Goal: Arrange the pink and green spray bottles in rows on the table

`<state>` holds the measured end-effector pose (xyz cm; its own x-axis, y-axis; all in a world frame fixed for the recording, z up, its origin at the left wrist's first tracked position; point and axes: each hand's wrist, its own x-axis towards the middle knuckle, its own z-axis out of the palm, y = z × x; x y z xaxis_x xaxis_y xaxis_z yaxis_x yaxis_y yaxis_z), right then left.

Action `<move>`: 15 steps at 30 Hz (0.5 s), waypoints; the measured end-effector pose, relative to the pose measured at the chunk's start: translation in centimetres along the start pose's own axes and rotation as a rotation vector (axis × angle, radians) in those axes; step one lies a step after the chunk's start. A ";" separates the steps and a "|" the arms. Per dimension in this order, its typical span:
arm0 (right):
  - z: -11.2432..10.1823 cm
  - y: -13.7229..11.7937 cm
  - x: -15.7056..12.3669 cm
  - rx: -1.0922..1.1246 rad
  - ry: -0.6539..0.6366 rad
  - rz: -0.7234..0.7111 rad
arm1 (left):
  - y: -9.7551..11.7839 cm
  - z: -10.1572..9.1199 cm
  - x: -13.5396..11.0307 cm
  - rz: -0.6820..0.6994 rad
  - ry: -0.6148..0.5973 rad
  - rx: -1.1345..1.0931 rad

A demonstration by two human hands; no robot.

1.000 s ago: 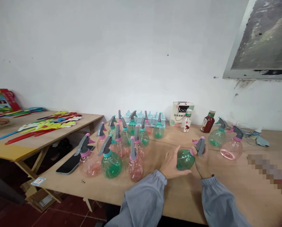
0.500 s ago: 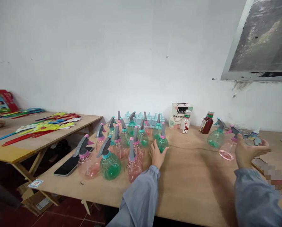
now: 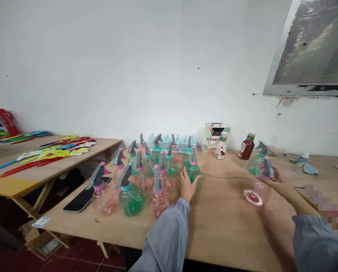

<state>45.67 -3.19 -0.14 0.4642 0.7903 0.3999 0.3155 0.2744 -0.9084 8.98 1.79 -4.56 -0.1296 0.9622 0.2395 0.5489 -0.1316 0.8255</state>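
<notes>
My left hand (image 3: pixel 186 186) rests against a green spray bottle (image 3: pixel 192 169) that stands upright at the right edge of a cluster of several pink and green spray bottles (image 3: pixel 140 177). Its fingers curve round the bottle's lower side. Over to the right, my right hand (image 3: pixel 279 184) grips a pink spray bottle (image 3: pixel 258 190) by its neck and holds it tilted just above the wooden table (image 3: pixel 222 226). Another green spray bottle (image 3: pixel 256 162) stands just behind it.
A white carton (image 3: pixel 213 136), a small white bottle (image 3: pixel 222 146) and a dark red bottle (image 3: pixel 245 147) stand by the wall. A black phone (image 3: pixel 81 198) lies at the table's left edge. Another table on the left holds colourful plastic pieces (image 3: pixel 47 151). A pale blue tray (image 3: pixel 171 141) sits behind the cluster.
My left hand set the green bottle down at the cluster's right edge and stays on it. My right hand reached right, took the pink bottle and lifted it tilted.
</notes>
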 end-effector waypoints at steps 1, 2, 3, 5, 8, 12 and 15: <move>0.7 -0.4 -1.3 -0.001 -0.075 0.007 | 0.1 -0.1 0.0 0.000 -0.002 0.003; 1.5 -0.8 -2.7 0.005 -0.141 0.005 | 0.1 -0.1 -0.1 0.000 -0.003 0.006; 2.3 -1.2 -3.9 0.032 -0.191 0.000 | 0.1 -0.2 -0.1 0.001 -0.003 0.007; 4.0 -1.8 -6.0 0.154 -0.279 -0.002 | 0.1 -0.2 -0.1 0.005 -0.008 0.002; 7.1 -3.0 -8.0 0.434 -0.364 0.024 | -0.1 -0.1 0.0 0.007 -0.016 -0.018; 11.3 -4.7 -9.4 0.688 -0.263 0.013 | -0.5 0.1 0.2 0.027 0.000 -0.056; 13.4 -5.4 -9.8 0.725 -0.283 -0.004 | -0.7 0.2 0.3 0.044 0.015 -0.072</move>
<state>28.34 -5.09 -0.84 0.2041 0.8718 0.4453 -0.3490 0.4898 -0.7989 8.77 2.17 -5.18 -0.1196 0.9515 0.2834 0.4938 -0.1906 0.8484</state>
